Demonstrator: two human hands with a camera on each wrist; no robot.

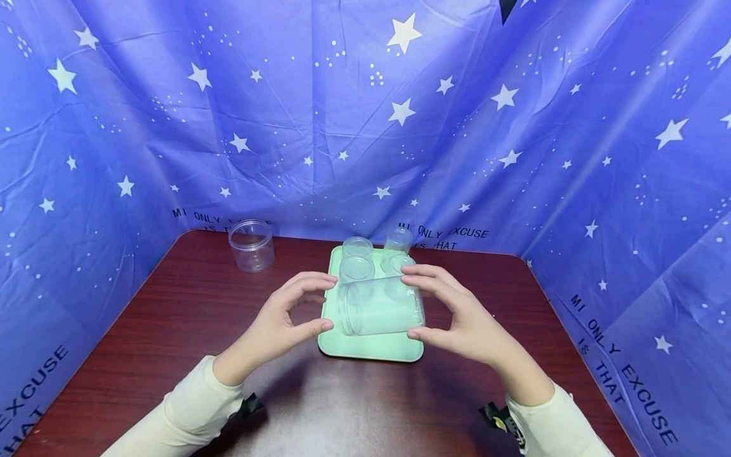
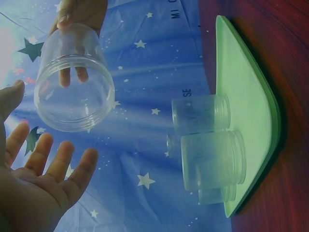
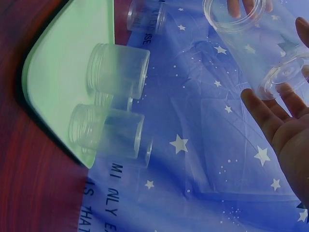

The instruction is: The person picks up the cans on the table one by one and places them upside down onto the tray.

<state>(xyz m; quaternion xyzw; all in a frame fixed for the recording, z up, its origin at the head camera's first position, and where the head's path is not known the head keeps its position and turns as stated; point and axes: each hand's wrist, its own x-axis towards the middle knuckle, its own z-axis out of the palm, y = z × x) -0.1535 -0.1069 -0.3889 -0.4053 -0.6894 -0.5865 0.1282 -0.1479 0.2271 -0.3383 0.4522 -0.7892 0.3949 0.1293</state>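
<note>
A clear plastic jar (image 1: 381, 309) is held on its side above the pale green tray (image 1: 368, 351), its threaded mouth facing left. My right hand (image 1: 465, 317) grips it at the base end, thumb below and fingers above in the head view. Beside the mouth is my left hand (image 1: 274, 324), fingers spread and bent a little. The left wrist view shows a gap between the left fingertips (image 2: 89, 157) and the jar's threaded rim (image 2: 75, 123). Several similar jars (image 3: 118, 70) stand mouth down on the tray, partly overlapped by the held jar in the head view.
A wider clear jar (image 1: 252, 251) stands mouth up on the dark red table (image 1: 188, 304), at the back left. Blue star-printed cloth (image 1: 320, 127) hangs around the table's back and sides.
</note>
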